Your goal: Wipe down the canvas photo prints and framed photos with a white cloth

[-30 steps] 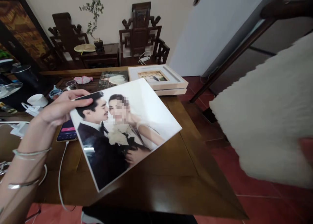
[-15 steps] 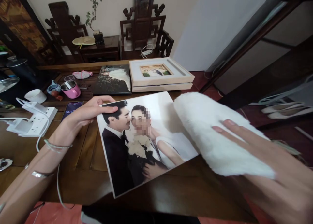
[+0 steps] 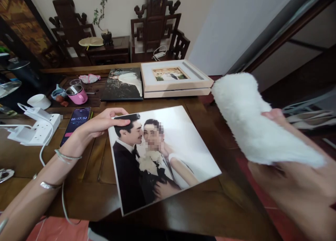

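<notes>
My left hand pinches the upper left corner of a square wedding photo panel, thumb on its glossy front and fingers behind. The panel shows a couple in a dark suit and a white dress, and it is tilted over the wooden table. To its right, my right hand grips a white fluffy cloth, thumb on top and the other fingers mostly hidden below. A gap separates the cloth from the panel.
Behind the panel lie a dark photo album and a stacked pale wooden photo frame. On the left are a phone, a white power strip with cables, a pink mug and a white cup.
My right hand has carried the white cloth up and right, off the panel's right edge, and the cloth has bent. The left hand keeps its hold on the panel.
</notes>
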`<act>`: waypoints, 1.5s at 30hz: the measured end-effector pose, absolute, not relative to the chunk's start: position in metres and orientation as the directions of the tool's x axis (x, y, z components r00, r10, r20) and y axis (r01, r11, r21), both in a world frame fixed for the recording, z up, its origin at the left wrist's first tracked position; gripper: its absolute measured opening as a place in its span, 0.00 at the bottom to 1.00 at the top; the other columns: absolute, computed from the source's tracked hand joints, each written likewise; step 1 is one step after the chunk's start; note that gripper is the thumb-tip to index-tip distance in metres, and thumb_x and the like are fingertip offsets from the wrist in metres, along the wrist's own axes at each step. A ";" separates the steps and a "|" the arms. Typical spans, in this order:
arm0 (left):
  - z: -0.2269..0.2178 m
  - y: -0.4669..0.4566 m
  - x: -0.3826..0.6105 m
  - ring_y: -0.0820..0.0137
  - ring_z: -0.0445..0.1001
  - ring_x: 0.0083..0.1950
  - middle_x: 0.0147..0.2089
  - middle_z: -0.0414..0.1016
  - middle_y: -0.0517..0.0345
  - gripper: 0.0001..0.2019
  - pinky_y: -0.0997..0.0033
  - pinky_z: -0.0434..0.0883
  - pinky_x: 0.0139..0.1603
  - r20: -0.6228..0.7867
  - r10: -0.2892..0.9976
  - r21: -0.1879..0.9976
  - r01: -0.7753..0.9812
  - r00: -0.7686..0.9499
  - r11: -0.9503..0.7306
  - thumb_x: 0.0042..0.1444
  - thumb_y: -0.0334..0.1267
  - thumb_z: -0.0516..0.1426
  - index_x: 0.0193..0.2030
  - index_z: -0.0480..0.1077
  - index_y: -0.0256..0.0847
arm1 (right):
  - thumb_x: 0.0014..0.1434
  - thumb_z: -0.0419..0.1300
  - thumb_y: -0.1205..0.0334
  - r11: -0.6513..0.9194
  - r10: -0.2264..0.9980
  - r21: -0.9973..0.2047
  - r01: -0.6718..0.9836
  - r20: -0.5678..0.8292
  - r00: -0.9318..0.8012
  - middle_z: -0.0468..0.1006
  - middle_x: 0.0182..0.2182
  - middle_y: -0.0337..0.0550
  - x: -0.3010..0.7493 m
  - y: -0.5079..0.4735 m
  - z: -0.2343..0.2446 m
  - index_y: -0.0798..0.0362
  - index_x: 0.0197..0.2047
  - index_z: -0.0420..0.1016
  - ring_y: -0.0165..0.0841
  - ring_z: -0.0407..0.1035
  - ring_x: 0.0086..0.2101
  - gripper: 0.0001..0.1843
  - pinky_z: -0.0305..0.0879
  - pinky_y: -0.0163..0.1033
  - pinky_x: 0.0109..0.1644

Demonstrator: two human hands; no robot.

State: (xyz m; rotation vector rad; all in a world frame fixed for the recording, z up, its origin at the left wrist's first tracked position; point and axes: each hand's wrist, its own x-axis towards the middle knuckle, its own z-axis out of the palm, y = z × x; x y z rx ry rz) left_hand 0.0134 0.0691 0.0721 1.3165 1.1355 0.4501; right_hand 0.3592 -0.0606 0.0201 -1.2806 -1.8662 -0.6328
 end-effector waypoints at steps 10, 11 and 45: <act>0.059 0.093 0.015 0.74 0.73 0.27 0.29 0.78 0.58 0.18 0.80 0.65 0.22 -0.381 0.862 0.847 0.500 0.335 0.180 0.38 0.44 0.70 0.35 0.75 0.38 | 0.64 0.48 0.74 0.680 0.628 -0.122 0.723 0.607 -0.488 0.74 0.55 0.49 0.334 -0.067 0.002 0.54 0.57 0.65 0.42 0.58 0.61 0.20 0.61 0.54 0.63; 0.056 0.094 0.016 0.74 0.72 0.26 0.28 0.77 0.57 0.18 0.79 0.63 0.21 -0.367 0.884 0.827 0.537 0.288 0.169 0.38 0.45 0.70 0.34 0.76 0.37 | 0.64 0.47 0.73 0.674 0.645 -0.138 0.726 0.588 -0.488 0.73 0.55 0.47 0.333 -0.067 0.000 0.53 0.60 0.63 0.40 0.57 0.61 0.22 0.60 0.52 0.64; 0.010 -0.001 0.035 0.48 0.45 0.70 0.72 0.43 0.34 0.25 0.40 0.58 0.63 0.179 0.900 0.251 0.867 0.397 -0.431 0.65 0.45 0.46 0.65 0.53 0.35 | 0.66 0.46 0.69 0.649 0.700 -0.185 0.738 0.525 -0.484 0.70 0.58 0.42 0.327 -0.070 -0.017 0.49 0.68 0.52 0.39 0.61 0.59 0.28 0.63 0.50 0.63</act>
